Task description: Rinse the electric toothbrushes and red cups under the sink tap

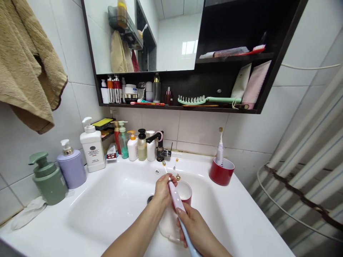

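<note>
An electric toothbrush [175, 195] with a pink-to-blue handle slants over the sink [107, 200], its bristled end pointing at the tap. My right hand [197, 223] is wrapped round the handle's lower part. At the upper end, my left hand [163, 189] is closed, with its fingers pinched about the neck of the brush head [164, 165]. Below the hands, a red cup [190, 194] with a white inside stands in the sink, partly hidden by the toothbrush. A pale, clear-edged tray or lid [167, 228] lies beneath, mostly covered by my arms.
A loose brush head [175, 164] lies on the ledge beside the black tap [160, 148]. On the right rim, a red cup [222, 175] holds another electric toothbrush [220, 151]. Pump bottles [92, 148] line the left and back edges. A mirrored cabinet [177, 108] hangs above.
</note>
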{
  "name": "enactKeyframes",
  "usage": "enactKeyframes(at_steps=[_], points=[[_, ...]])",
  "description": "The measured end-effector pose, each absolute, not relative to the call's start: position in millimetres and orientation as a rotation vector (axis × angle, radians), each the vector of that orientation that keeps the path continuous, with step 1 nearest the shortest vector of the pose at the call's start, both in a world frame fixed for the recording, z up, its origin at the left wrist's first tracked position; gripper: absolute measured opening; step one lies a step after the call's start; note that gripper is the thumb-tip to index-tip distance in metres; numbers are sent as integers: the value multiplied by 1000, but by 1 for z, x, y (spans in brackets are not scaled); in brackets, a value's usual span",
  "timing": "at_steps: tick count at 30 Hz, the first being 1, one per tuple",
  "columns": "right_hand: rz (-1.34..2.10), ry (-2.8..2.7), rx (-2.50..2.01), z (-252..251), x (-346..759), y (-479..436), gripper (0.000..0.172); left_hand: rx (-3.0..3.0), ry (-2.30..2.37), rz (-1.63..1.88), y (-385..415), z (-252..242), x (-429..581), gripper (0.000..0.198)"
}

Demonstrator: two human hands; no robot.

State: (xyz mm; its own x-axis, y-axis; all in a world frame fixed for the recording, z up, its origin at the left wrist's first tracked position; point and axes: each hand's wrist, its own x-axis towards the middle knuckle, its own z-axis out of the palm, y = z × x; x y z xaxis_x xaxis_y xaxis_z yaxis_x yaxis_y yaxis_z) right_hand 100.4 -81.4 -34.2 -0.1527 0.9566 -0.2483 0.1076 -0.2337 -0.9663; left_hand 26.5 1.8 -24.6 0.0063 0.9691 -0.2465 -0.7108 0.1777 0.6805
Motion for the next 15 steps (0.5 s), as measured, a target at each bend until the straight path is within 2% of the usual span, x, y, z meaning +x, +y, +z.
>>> enactKeyframes(at_steps=[3,8,15], points=[[1407,-1301,-1401,-35,100,-82,22,409,786,1376,3,-26,27,10],[1595,-1186,-1317,-29,101,-82,25,389,792,1363,4,-27,27,8],[1471,-1283,-1376,-30,100,-84,24,398,797,1364,4,-26,26,9]])
